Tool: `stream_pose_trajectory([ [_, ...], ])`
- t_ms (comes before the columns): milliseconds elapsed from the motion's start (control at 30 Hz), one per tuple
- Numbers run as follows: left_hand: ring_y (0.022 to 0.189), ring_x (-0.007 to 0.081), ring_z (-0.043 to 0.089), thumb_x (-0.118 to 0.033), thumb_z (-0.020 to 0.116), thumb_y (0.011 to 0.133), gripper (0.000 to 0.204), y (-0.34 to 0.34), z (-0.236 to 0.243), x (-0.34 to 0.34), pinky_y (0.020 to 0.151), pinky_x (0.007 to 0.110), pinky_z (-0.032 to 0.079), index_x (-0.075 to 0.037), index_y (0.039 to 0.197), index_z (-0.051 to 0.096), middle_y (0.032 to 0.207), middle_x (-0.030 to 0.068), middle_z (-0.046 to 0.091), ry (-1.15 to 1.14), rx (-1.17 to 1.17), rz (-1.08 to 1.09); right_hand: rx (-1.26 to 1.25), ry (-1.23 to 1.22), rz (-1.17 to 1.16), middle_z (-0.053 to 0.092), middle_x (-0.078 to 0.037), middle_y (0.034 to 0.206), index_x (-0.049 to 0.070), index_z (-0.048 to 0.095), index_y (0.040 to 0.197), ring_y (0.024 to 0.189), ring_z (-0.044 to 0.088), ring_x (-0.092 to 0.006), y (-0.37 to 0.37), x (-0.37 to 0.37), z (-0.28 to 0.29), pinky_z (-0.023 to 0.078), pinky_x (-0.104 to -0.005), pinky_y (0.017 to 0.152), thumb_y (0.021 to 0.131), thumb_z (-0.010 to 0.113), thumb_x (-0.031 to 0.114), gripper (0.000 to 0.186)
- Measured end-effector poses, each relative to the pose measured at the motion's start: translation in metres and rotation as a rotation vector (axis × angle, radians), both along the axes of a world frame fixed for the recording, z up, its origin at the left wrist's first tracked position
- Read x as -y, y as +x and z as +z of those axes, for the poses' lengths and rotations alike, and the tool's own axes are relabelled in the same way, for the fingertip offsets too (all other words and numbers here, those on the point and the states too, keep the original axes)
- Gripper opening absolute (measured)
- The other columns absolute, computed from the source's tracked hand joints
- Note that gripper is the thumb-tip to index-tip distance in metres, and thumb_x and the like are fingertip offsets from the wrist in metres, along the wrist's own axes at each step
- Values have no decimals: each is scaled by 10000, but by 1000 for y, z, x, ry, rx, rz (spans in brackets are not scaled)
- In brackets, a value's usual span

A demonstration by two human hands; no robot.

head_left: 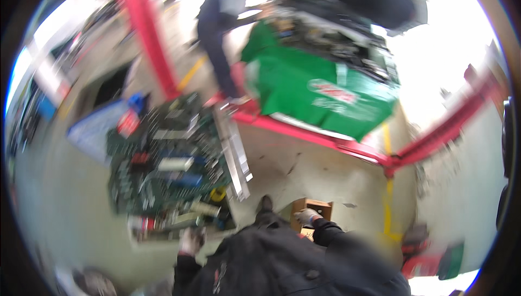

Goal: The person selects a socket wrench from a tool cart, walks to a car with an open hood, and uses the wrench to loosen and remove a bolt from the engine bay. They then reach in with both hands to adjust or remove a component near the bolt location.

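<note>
At the lower middle of the frame, just right of centre: an open brown cardboard box, by the look of it on the floor, long axis seemingly up and down the frame, though partly covered by a dark sleeve. Right hand, pale-gloved, at the left part of the box and clearly the nearer one; cannot tell through the blur whether gripping or merely touching. Left hand, also pale-gloved, well apart from the right and lower left of the box, with the box off to the right and slightly higher in the frame. Beside the left fingers, a dark object; cannot tell whether held. Just above, an open drawer of tools, then dark green tool trays. Toward the upper middle, a green cover over a car, with a co-worker leaning in from the left.
</note>
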State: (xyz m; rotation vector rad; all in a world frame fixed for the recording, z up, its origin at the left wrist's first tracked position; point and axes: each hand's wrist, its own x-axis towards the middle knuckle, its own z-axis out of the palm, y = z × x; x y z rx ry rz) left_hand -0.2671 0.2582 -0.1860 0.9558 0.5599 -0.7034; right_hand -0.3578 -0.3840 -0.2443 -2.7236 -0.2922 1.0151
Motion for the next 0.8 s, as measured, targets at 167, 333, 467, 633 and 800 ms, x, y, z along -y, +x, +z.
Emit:
stream_pose_trajectory([
  [167,1113,268,708,-573,492,1129,604,-16,-4,5,995,449,563,-75,1435,645,1290,97,758,-30,-131,210,-154,190,-186,763,-66,1163,106,713,1264,1025,725,-228,-7,4,0,571,-384,861,1092,606,247,247],
  [333,790,258,754,-432,628,1068,357,-20,22,16,767,444,636,-115,1054,792,919,89,772,248,-168,158,-223,384,-919,755,-43,879,-4,780,1126,732,684,-162,3,-24,41,547,-323,677,1094,678,341,361],
  [467,736,256,748,-407,624,1081,338,-35,37,27,691,426,652,-110,1053,782,865,99,751,282,-137,216,-266,311,-892,741,-47,859,0,772,1094,709,667,-159,28,-25,79,529,-339,630,1084,681,336,349],
  [633,721,211,723,-286,576,1079,312,-66,13,23,703,345,589,-42,963,732,869,121,769,366,-18,226,-354,430,-1016,675,-31,803,27,748,1079,675,634,-153,55,-38,82,503,-326,584,1068,696,289,267],
  [800,860,214,757,-281,586,1113,294,-50,-1,25,834,336,591,-33,1028,719,949,105,782,383,81,98,-357,462,-1002,626,-15,801,60,687,1063,637,584,-156,70,-63,88,469,-338,559,1079,678,266,206],
])
